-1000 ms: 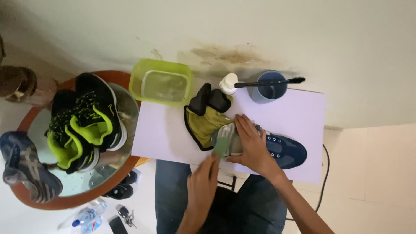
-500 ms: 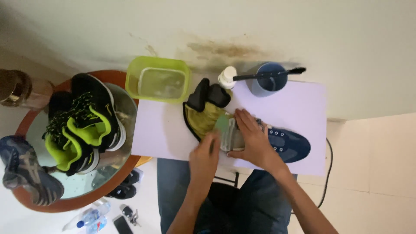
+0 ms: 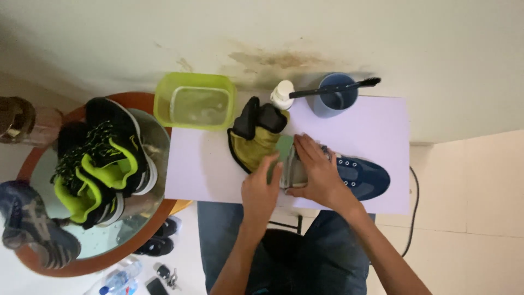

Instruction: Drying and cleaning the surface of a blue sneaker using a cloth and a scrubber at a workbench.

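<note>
A dark blue lace-up shoe [image 3: 364, 176] lies on its side on the pale lilac table top [image 3: 371, 125], toe pointing right. My right hand [image 3: 319, 176] is spread over its middle and opening and grips it. My left hand [image 3: 261, 190] holds the grey-green heel end [image 3: 289, 164] with its fingertips, right next to an olive-yellow cloth [image 3: 255, 146]. Two black pieces [image 3: 257, 117] lie on the far end of that cloth. Whatever is under my right palm is hidden.
At the table's far edge stand a lime-green plastic tub [image 3: 196, 101], a white bottle [image 3: 283, 94] and a blue cup [image 3: 335, 97] with a black brush across it. A round glass side table [image 3: 87, 257] on the left carries black-and-green trainers [image 3: 101, 158] and a grey shoe [image 3: 30, 229].
My left hand has moved up from the table's near edge to the heel end of the shoe. My right hand has stayed on the shoe.
</note>
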